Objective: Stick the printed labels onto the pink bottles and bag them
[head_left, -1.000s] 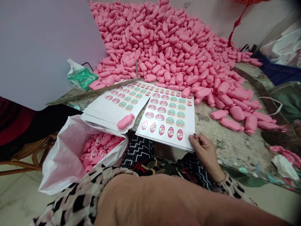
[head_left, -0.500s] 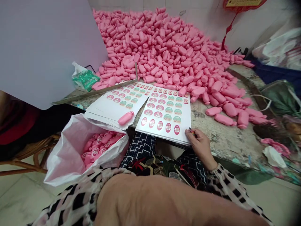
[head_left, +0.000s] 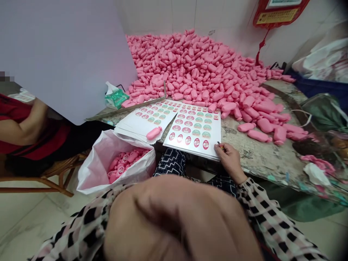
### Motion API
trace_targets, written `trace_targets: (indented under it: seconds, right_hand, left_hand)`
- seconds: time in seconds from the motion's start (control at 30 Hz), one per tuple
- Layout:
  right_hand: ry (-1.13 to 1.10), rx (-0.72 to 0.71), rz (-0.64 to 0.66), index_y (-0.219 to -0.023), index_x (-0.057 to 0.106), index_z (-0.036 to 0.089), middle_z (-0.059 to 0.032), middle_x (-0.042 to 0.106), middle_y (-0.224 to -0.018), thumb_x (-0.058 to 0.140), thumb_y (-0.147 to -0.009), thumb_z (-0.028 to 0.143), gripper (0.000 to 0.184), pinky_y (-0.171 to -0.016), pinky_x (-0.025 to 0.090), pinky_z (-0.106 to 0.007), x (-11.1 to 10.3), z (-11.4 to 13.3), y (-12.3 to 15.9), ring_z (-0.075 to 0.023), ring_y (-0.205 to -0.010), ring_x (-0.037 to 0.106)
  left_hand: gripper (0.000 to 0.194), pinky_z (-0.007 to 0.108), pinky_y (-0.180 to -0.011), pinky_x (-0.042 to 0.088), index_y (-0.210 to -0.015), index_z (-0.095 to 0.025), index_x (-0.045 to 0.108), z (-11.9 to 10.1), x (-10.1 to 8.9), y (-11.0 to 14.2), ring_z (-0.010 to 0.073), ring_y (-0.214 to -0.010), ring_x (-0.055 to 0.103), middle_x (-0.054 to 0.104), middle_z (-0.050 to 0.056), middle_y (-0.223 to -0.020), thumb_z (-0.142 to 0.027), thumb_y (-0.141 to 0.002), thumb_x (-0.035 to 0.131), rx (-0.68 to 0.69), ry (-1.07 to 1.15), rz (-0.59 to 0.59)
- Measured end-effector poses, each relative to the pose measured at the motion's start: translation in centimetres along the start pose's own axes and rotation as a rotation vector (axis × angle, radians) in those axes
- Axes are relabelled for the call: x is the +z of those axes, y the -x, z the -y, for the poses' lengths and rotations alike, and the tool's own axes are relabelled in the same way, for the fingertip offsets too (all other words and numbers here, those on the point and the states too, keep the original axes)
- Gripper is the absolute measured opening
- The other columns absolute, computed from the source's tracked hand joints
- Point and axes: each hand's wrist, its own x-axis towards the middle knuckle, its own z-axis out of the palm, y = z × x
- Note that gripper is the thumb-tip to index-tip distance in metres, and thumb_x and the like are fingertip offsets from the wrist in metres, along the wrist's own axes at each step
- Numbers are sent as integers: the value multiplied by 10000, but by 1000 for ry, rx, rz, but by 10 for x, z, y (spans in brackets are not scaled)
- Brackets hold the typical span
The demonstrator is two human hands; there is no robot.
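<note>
My right hand (head_left: 231,161) rests at the lower right corner of a stack of sticker sheets (head_left: 193,145), pinching a small dark tool (head_left: 220,146) whose exact kind I cannot tell. The sheets carry rows of oval pink and round green labels. A second stack of sheets (head_left: 144,123) lies beside it, with a pink plastic bottle (head_left: 153,133) on top. My left hand or forearm (head_left: 174,221) fills the bottom of the view, large and blurred, so its fingers cannot be made out. A white sack (head_left: 95,163) holds labelled pink bottles (head_left: 122,163).
A huge heap of pink bottles (head_left: 195,69) covers the back of the worn concrete table (head_left: 261,159). A person in a red top (head_left: 27,134) sits at left on a rattan chair (head_left: 57,177). A white panel (head_left: 65,54) stands left, and a metal strip (head_left: 125,110) lies along the table's edge.
My left forearm has risen towards the camera and now blocks more of the bottom. The view has shifted, bringing the seated person's arm in at left. My right hand stays at the sheet corner.
</note>
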Motion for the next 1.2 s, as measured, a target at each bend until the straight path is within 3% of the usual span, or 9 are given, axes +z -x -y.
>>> trace_targets:
  seconds: [0.1, 0.13, 0.23, 0.33, 0.53, 0.63, 0.9, 1.07, 1.2]
  right_hand:
    - [4, 1, -2, -711, 600, 182, -7, 564, -685, 499, -816, 465, 318, -595, 332, -255, 0, 0, 0, -142, -618, 469]
    - [9, 2, -2, -717, 604, 181, -10, 568, -689, 496, -815, 467, 321, -597, 333, -257, 0, 0, 0, -145, -621, 475]
    - [27, -15, -1, -722, 611, 179, -20, 576, -704, 483, -814, 470, 332, -604, 335, -263, 0, 1, 0, -156, -647, 494]
    - [36, -39, 2, -725, 615, 179, -25, 579, -715, 465, -826, 481, 352, -614, 340, -266, -1, 2, 0, -163, -672, 508]
    - [51, -12, 14, -728, 616, 186, -20, 570, -703, 473, -834, 501, 362, -612, 345, -267, -1, 3, 1, -163, -660, 503]
    - [30, -3, 25, -730, 609, 188, -13, 560, -703, 483, -836, 499, 352, -608, 347, -265, -1, 1, 1, -158, -650, 491]
    - [19, 44, 82, -735, 594, 192, -2, 540, -695, 507, -824, 510, 341, -604, 357, -270, -1, -5, 1, -158, -650, 490]
    - [2, 79, 95, -734, 605, 200, -18, 552, -698, 529, -798, 529, 343, -601, 366, -291, -3, -1, 0, -179, -649, 498]
    - [-49, 53, 90, -687, 567, 206, -13, 508, -676, 520, -822, 490, 318, -597, 355, -294, -3, 7, 0, -174, -630, 467]
  left_hand:
    - [357, 330, -592, 502, -767, -253, 621, 0, -4, -44, 196, -691, 613, 637, 25, -727, -522, -566, 742, 164, 32, 432]
    - [293, 309, -635, 490, -746, -228, 588, 5, -8, -62, 163, -699, 597, 629, 17, -747, -463, -634, 723, 210, 16, 466]
    - [254, 254, -613, 429, -681, -189, 523, 29, -29, -114, 120, -646, 535, 566, -16, -666, -394, -703, 672, 311, -284, 137]
    - [225, 280, -637, 408, -694, -191, 560, 52, -57, -154, 165, -680, 545, 572, -3, -669, -406, -754, 589, 239, -741, -185]
    - [367, 384, -890, 350, -1053, -232, 645, 70, -80, -196, 297, -1037, 498, 571, 90, -1025, -350, -705, 643, 184, -821, -229]
    - [397, 405, -938, 325, -1052, -241, 654, 77, -80, -212, 320, -1098, 466, 580, 93, -1034, -326, -665, 684, 143, -728, -190]
    - [456, 298, -703, 500, -1191, -182, 541, 68, -101, -219, 186, -812, 625, 641, 70, -925, -449, -826, 477, -34, -126, -136]
    - [387, 250, -597, 516, -1089, -164, 595, 57, -113, -195, 132, -638, 607, 636, 57, -802, -409, -794, 540, -136, 122, -98]
    - [403, 232, -560, 516, -1087, -248, 634, 61, -143, -165, 153, -710, 623, 664, 66, -976, -438, -732, 640, -200, 168, -139]
